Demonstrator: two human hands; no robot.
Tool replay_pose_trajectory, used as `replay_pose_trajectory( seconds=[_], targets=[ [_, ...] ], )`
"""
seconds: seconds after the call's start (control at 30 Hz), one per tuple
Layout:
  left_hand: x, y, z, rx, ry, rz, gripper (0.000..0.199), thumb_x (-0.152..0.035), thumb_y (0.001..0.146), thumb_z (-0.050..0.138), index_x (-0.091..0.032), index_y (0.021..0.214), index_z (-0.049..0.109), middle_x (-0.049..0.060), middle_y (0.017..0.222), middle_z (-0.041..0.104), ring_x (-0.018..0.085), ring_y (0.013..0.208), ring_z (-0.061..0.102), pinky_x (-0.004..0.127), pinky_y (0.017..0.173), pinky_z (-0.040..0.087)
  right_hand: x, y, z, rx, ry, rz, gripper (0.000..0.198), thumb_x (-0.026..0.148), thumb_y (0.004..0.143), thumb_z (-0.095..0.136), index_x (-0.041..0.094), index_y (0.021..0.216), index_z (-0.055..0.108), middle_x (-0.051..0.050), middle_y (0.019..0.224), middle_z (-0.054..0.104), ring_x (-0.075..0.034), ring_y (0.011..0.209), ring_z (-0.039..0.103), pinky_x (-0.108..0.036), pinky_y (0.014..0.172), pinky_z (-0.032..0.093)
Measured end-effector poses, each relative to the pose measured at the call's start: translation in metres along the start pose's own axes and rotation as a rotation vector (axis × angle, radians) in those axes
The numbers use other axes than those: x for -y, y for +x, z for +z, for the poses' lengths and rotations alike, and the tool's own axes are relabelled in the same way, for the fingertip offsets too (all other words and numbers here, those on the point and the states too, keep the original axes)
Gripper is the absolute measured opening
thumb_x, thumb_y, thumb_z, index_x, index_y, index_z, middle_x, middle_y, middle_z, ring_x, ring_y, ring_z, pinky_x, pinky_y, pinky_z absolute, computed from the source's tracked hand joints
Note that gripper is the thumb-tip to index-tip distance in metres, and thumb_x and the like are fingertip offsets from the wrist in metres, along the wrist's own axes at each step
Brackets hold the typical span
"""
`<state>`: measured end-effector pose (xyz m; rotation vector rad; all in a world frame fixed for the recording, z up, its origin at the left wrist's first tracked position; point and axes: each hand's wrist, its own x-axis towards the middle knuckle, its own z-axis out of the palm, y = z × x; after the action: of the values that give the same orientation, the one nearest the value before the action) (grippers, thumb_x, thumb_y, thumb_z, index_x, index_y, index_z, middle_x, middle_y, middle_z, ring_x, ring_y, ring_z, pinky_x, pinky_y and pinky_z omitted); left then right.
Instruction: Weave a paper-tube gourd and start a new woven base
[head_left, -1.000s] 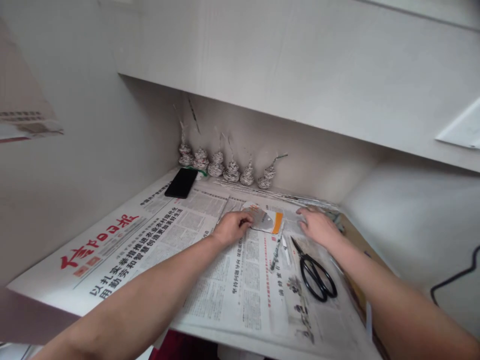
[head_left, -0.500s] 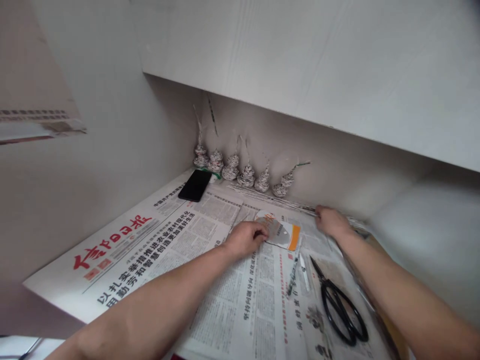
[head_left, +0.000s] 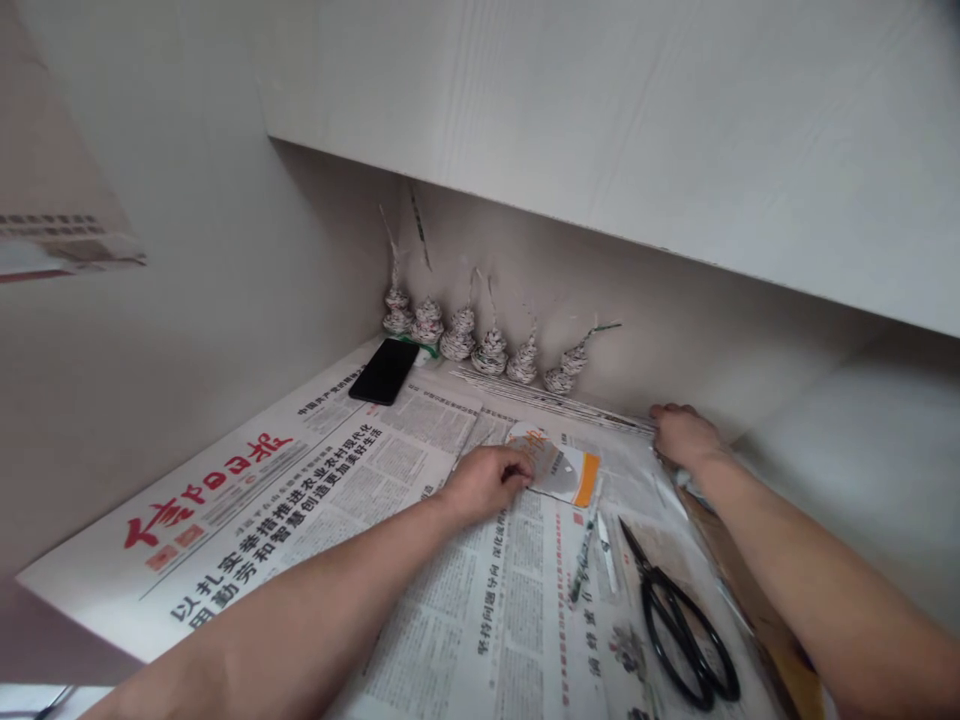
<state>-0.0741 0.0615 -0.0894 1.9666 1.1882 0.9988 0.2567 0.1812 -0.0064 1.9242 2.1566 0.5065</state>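
Note:
My left hand (head_left: pixel 491 478) is curled with thumb and forefinger brought together, by the left edge of a grey and orange card (head_left: pixel 564 468) lying on newspaper. What sits inside its fingers, if anything, is hidden. Farther right, my right hand (head_left: pixel 686 438) is closed at the right end of a row of long thin rolled-paper sticks (head_left: pixel 544 393) along the back wall. Its grip is hidden. Several gourd-shaped coils of paper cord (head_left: pixel 459 335) stand behind the sticks, most with a thin stem on top.
Newspaper sheets (head_left: pixel 247 520) cover the surface. A black phone (head_left: pixel 384 371) lies at the back left. Black-handled scissors (head_left: pixel 681 625) and a slim white tool (head_left: pixel 606 553) lie at the front right. A pale overhanging panel (head_left: pixel 600 120) spans the space above the back.
My right hand has slid to the right, away from the card. My left hand stays nearly in place by the card. The view has shifted slightly.

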Motion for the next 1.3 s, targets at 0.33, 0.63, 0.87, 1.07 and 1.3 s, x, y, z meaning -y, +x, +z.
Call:
replay_pose_trajectory(
  seconds=[0.33, 0.63, 0.87, 1.07, 1.3],
  targets=[
    [0.006, 0.001, 0.005, -0.018, -0.028, 0.001, 0.017, -0.029, 0.081, 0.058, -0.021, 0.085, 0.072, 0.002, 0.088, 0.073, 0.016, 0.077, 0.063, 0.024, 0.070, 0.046, 0.054, 0.017, 0.009, -0.011, 0.093, -0.176, 0.060, 0.007, 0.075, 0.048, 0.017, 0.133, 0.050, -0.015, 0.125, 0.061, -0.028, 0.115, 0.052, -0.039, 0.090, 0.036],
    [0.006, 0.001, 0.004, -0.018, -0.026, -0.008, 0.016, -0.030, 0.080, 0.059, -0.023, 0.086, 0.072, 0.000, 0.088, 0.073, 0.016, 0.078, 0.064, 0.024, 0.070, 0.046, 0.049, 0.022, 0.013, -0.007, 0.142, -0.169, 0.046, 0.006, 0.072, 0.050, 0.013, 0.116, 0.058, -0.016, 0.114, 0.064, -0.026, 0.105, 0.056, -0.031, 0.078, 0.038],
    [0.006, 0.000, 0.004, -0.015, -0.017, 0.001, 0.017, -0.029, 0.081, 0.058, -0.023, 0.087, 0.073, 0.000, 0.089, 0.074, 0.016, 0.079, 0.065, 0.024, 0.071, 0.047, 0.045, 0.027, 0.016, -0.003, 0.158, -0.192, 0.047, 0.009, 0.077, 0.050, 0.016, 0.123, 0.059, -0.012, 0.116, 0.066, -0.024, 0.106, 0.057, -0.029, 0.083, 0.039],
    [0.005, 0.001, 0.003, -0.009, -0.014, -0.017, 0.018, -0.031, 0.081, 0.059, -0.023, 0.088, 0.073, 0.001, 0.090, 0.074, 0.017, 0.080, 0.065, 0.025, 0.072, 0.047, 0.041, 0.026, 0.015, -0.032, 0.136, -0.169, 0.040, 0.014, 0.087, 0.041, 0.019, 0.120, 0.064, -0.014, 0.109, 0.068, -0.025, 0.102, 0.061, -0.032, 0.083, 0.041],
    [0.004, 0.001, 0.003, -0.011, -0.024, -0.016, 0.018, -0.030, 0.081, 0.059, -0.022, 0.088, 0.073, 0.001, 0.089, 0.074, 0.015, 0.079, 0.065, 0.023, 0.070, 0.046, 0.029, 0.031, 0.022, -0.028, 0.164, -0.128, 0.038, 0.023, 0.091, 0.041, 0.018, 0.116, 0.068, -0.016, 0.107, 0.071, -0.027, 0.097, 0.065, -0.035, 0.081, 0.045]
  ],
)
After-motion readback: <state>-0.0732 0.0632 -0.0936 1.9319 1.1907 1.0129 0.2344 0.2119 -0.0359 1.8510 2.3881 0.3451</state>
